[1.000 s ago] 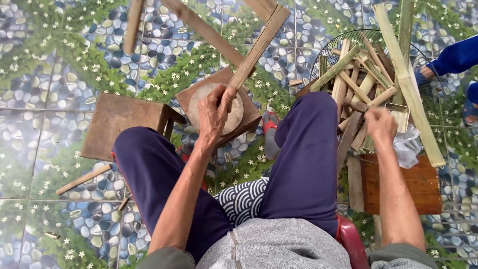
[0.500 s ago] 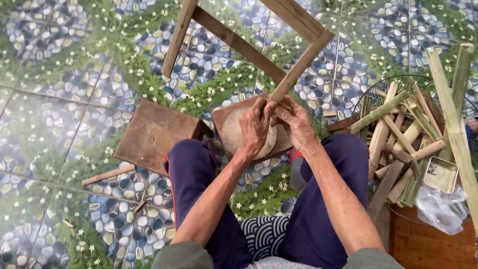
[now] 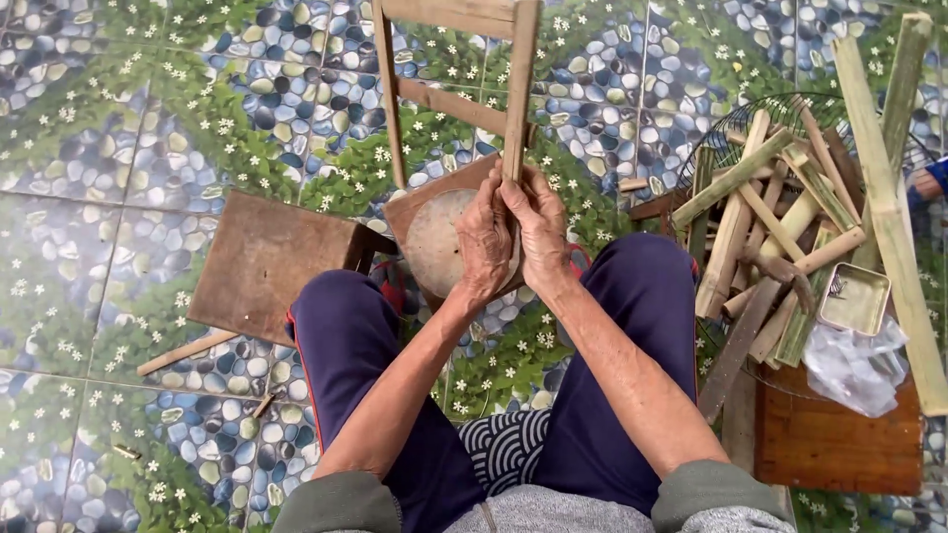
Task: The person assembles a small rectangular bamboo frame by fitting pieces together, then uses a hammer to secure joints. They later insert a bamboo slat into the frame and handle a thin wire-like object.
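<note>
I sit with my knees apart in dark blue trousers. My left hand (image 3: 484, 242) and my right hand (image 3: 541, 229) are both closed around the lower end of a wooden frame (image 3: 515, 94) made of long slats with cross pieces. The frame stands almost upright in front of me. Its lower end rests on a round worn wooden block (image 3: 430, 242) set on a square board. The palms face each other on either side of the slat.
A low brown wooden stool (image 3: 265, 265) stands at the left. At the right a wire basket (image 3: 736, 123) holds several split bamboo pieces (image 3: 760, 212); a small metal tin (image 3: 854, 298), a plastic bag (image 3: 854, 365) and a wooden board (image 3: 839, 444) lie nearby. A person's blue sleeve (image 3: 936, 176) shows at the far right.
My right hand left the bamboo pile at the right and joined my left hand on the frame. The frame swung from slanted to nearly upright.
</note>
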